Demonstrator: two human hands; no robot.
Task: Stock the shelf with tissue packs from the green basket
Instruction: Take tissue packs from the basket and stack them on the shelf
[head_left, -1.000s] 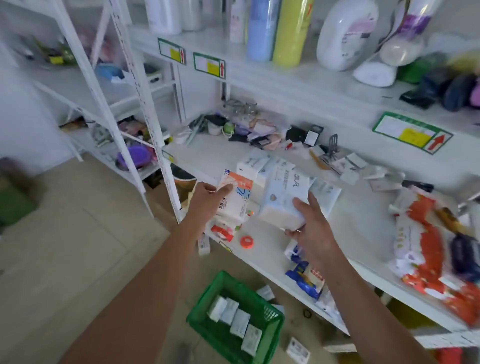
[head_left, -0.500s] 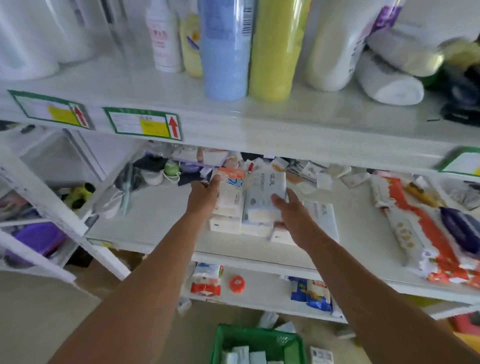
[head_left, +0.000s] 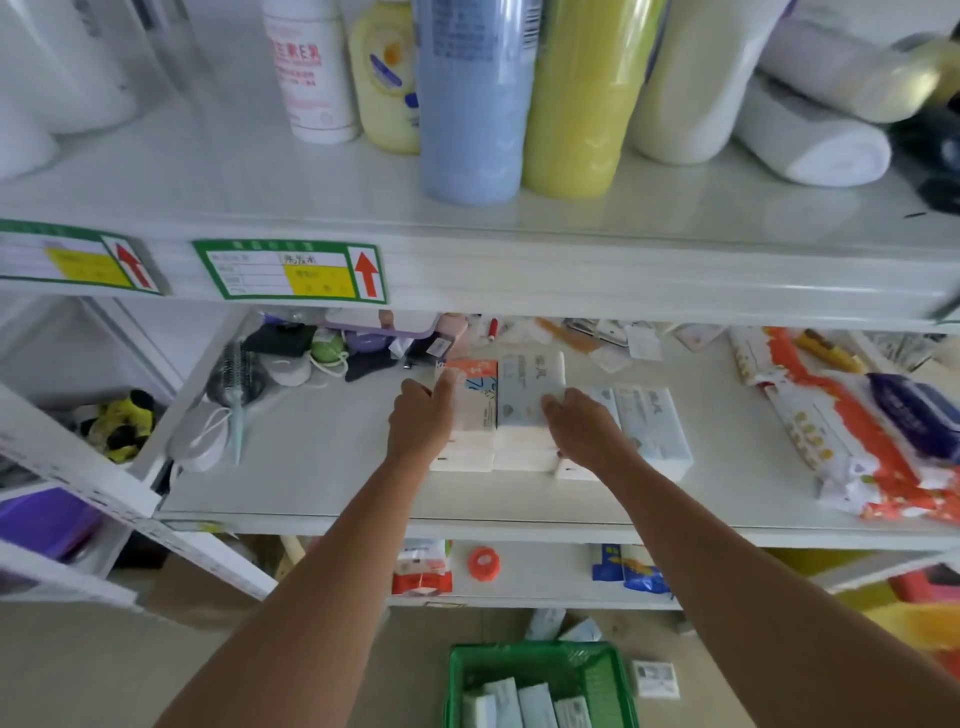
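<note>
Hands work together on the middle shelf (head_left: 322, 467), left hand (head_left: 423, 418) clamped on the orange-topped pack (head_left: 475, 395), right hand (head_left: 582, 428) on the pale blue pack (head_left: 530, 389), seating them squarely atop the stack, green basket (head_left: 540, 670) at six o'clock below.
</note>
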